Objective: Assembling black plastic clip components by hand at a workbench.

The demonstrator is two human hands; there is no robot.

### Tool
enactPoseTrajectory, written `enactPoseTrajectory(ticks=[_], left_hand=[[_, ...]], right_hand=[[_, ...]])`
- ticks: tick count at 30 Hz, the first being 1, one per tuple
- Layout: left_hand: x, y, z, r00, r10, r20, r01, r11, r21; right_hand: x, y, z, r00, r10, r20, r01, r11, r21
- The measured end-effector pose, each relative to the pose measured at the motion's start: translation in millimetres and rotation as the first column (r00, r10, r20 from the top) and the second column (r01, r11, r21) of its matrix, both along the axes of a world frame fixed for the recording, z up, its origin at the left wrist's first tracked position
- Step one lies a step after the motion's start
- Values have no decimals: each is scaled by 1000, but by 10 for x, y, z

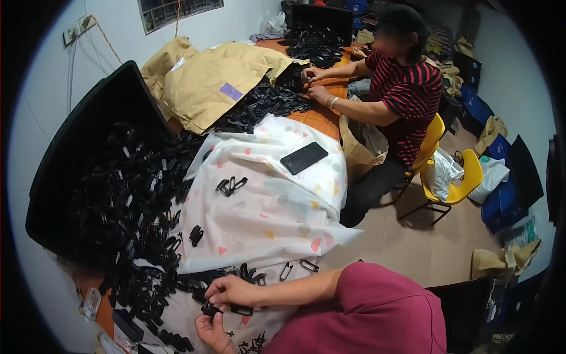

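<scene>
A small black plastic piece (210,309) sits between the fingertips of my two hands at the lower middle. My right hand (231,291), at the end of the bare forearm coming in from the right, pinches it from above. Just below, my left hand (212,331) closes thumb and fingers on its lower side. The fingers hide much of its shape. Around them lie more black clip-like pieces (250,274), and beside my left hand several thin dark small parts (253,343). Two long open loops (286,271) rest on the cloth to the right.
A large black bin (88,100) tips a heap of black pieces (130,200) onto the table. A patterned white cloth (259,224) carries a phone (304,158). Beyond a brown sack (206,76), a co-worker (401,106) handles pieces. Yellow chairs (466,183) stand at right.
</scene>
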State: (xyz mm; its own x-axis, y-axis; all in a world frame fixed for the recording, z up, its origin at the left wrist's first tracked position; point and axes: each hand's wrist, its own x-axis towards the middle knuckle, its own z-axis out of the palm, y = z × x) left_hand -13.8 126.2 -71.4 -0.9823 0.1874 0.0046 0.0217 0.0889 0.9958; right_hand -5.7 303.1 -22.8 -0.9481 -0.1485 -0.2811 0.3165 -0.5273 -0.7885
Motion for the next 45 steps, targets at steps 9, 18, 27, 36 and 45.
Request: enactPoseTrajectory(ticks=[9, 18, 27, 36, 45], left_hand=[[175, 148, 375, 986, 125, 112, -144, 973, 182], [153, -57, 451, 998, 65, -10, -63, 986, 158], [113, 38, 535, 998, -36, 60, 18, 960, 281], [190, 172, 433, 953, 23, 302, -196, 807, 557], [-141, 34, -41, 897, 181, 402, -310, 907, 284]], right_hand=[[98, -83, -24, 757, 121, -642, 368, 733, 573], [122, -33, 164, 606, 386, -696, 363, 644, 673], [227, -57, 250, 589, 459, -665, 471, 473, 744], [202, -65, 391, 934, 217, -285, 39, 730, 683], [-231, 409, -156, 921, 263, -289, 226, 245, 943]])
